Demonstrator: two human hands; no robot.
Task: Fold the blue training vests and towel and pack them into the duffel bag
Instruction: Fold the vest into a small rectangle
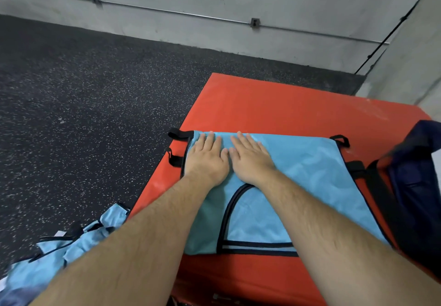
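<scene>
On red mat [274, 105], light-blue vest [310, 169] with black trim, left hand [206, 156] and right hand [250, 157] pressing flat, fingers straight

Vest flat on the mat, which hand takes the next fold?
Left, probably. The left hand lies flat at the left edge of the vest, by the black straps, so it can lift that edge over; the right hand lies flat nearer the middle, better for pinning the crease.
</scene>
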